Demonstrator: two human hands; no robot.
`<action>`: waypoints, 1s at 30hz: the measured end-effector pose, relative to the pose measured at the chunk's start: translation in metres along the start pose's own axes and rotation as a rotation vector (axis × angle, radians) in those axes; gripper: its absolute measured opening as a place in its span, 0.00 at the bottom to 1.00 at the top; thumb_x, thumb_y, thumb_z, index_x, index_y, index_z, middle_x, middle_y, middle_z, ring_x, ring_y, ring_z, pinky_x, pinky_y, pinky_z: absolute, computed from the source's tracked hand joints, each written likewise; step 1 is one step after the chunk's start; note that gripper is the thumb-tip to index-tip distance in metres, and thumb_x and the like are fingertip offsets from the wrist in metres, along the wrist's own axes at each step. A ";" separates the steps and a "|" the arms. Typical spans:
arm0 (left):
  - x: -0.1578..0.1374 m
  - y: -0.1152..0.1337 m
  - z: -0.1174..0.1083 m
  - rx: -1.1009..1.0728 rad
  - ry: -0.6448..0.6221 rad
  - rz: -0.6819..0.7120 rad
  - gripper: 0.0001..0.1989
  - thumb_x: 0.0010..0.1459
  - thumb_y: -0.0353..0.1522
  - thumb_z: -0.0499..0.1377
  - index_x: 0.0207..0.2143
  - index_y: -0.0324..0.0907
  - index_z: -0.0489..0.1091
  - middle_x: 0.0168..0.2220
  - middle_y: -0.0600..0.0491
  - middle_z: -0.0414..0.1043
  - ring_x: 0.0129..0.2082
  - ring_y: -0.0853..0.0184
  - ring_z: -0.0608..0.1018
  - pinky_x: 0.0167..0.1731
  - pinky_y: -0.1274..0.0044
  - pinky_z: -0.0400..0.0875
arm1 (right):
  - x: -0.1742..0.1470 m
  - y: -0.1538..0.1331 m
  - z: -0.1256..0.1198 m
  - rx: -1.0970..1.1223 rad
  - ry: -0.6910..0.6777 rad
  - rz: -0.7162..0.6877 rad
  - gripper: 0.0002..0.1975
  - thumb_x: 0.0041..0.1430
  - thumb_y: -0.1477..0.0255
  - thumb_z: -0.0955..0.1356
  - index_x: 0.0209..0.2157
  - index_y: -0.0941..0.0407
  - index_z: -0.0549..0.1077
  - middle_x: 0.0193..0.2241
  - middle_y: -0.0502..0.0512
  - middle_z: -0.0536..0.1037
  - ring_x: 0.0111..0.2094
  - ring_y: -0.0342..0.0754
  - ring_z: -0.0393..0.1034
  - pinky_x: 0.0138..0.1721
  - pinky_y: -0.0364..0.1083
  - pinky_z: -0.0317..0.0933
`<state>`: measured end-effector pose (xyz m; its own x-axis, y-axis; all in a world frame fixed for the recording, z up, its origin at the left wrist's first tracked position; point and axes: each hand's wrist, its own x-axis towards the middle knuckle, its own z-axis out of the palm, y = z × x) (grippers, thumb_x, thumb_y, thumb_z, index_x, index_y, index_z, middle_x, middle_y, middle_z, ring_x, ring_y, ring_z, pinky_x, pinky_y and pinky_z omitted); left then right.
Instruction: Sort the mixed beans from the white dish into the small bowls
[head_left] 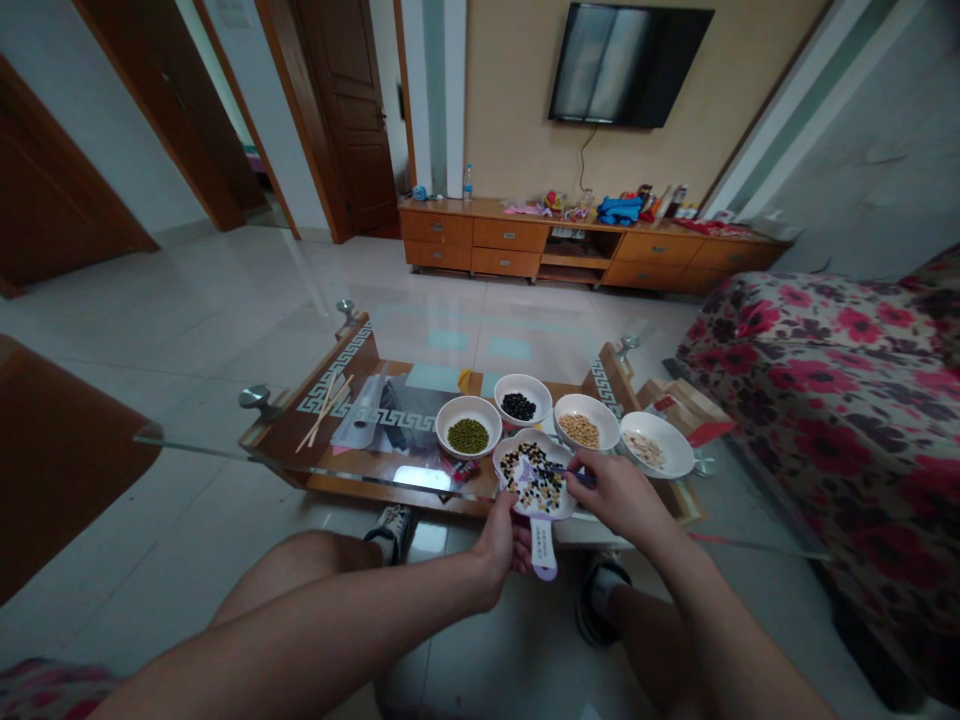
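Note:
My left hand (501, 540) grips the near left edge of a flower-shaped white and purple dish (546, 548), whose handle points toward me. Mixed dark, yellow and green beans (534, 476) lie scattered in it. Between the fingers of my right hand (611, 490) is a slim purple utensil (559, 469), its tip among the beans; its exact kind is hard to make out. Around the dish stand white bowls: one of green beans (468, 436), one of black beans (518, 405), one of tan beans (579, 430) and one of pale flat pieces (645, 449).
Everything stands on a glass-topped coffee table (405, 470) with metal knobs at its corners. Chopsticks (324, 412) lie at the left. A brown paper bag (686, 408) is beyond the right bowl. A flowered sofa (840, 400) stands at the right, a TV cabinet (510, 235) at the back.

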<state>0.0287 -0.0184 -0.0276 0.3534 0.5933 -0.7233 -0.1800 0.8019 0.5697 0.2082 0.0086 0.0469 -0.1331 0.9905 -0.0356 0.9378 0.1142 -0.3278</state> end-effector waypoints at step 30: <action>-0.003 0.002 -0.002 0.009 -0.023 -0.017 0.31 0.61 0.51 0.38 0.24 0.37 0.68 0.17 0.53 0.64 0.15 0.71 0.65 0.21 0.78 0.53 | -0.003 -0.003 0.008 0.003 -0.100 -0.073 0.07 0.54 0.67 0.66 0.30 0.55 0.74 0.28 0.53 0.77 0.29 0.45 0.68 0.29 0.42 0.52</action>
<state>0.0258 -0.0184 -0.0251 0.3775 0.5777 -0.7237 -0.1658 0.8111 0.5610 0.2028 0.0050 0.0405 -0.2324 0.9668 -0.1059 0.9237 0.1852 -0.3354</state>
